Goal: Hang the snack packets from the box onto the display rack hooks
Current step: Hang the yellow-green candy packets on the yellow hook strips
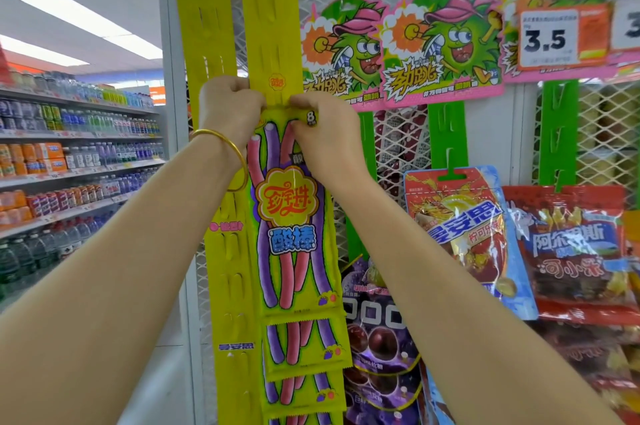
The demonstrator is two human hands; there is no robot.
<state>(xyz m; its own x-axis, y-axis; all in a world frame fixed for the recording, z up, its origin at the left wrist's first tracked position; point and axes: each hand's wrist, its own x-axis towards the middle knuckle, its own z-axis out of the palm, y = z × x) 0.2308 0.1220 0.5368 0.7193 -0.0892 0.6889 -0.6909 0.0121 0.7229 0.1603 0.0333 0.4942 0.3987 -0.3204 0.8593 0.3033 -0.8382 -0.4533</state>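
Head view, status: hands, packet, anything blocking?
Pinching candy packet top: left hand, right hand. Packet against yellow clip strip, above hung packets. Nothing blocking.

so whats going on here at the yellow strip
A person is hanging a long snack packet on the right-hand yellow display strip. The left hand and right hand both pinch the packet's top edge against the strip, working it onto a hook there. It is not yet let go. More of the same packets already hang lower on that strip, overlapped by this one. Other snack bags hang on green strips to the right. No box is in view.
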